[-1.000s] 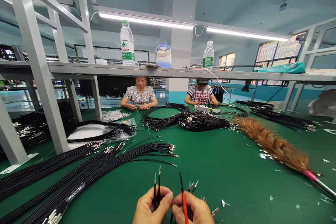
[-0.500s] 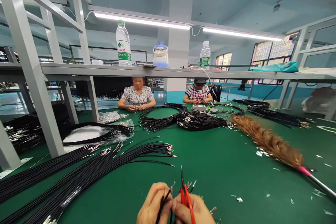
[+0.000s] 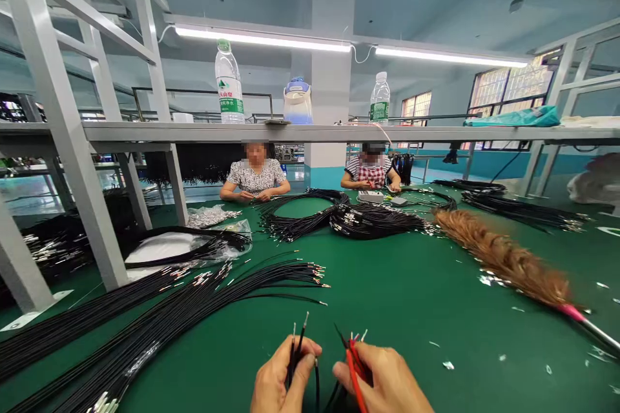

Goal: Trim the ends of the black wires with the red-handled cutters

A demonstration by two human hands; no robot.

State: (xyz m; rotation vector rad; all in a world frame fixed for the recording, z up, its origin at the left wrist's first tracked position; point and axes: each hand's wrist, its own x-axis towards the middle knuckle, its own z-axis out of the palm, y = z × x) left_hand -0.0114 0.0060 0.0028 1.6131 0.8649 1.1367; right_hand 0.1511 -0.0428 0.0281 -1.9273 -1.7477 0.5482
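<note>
Between the thumb and fingers of my left hand [image 3: 283, 377] are a few thin black cables [image 3: 291, 361], their stripped silvery ends pointing up. Another cable hangs down beside the fingertips. My right hand [image 3: 387, 374] is closed on red-handled scissors [image 3: 355, 374], whose dark, pointed tip leans up and to the left. Several cable ends with coloured and bare wires [image 3: 359, 336] stick up behind the scissors, at the right hand's fingers. A small gap separates the two hands, low over the green table [image 3: 290, 329].
Bundles of black cables [image 3: 203, 316] lie at left, and coiled ones [image 3: 378, 222] farther back. A brown feather duster [image 3: 508, 258] and white scraps [image 3: 448, 366] are at right. Two people [image 3: 256, 177] sit opposite, below a shelf [image 3: 329, 134] holding bottles.
My hands, touching before, have moved apart. The right hand has shifted right with the scissors, which now tilt left. The cable ends in my left hand stand more clearly upright.
</note>
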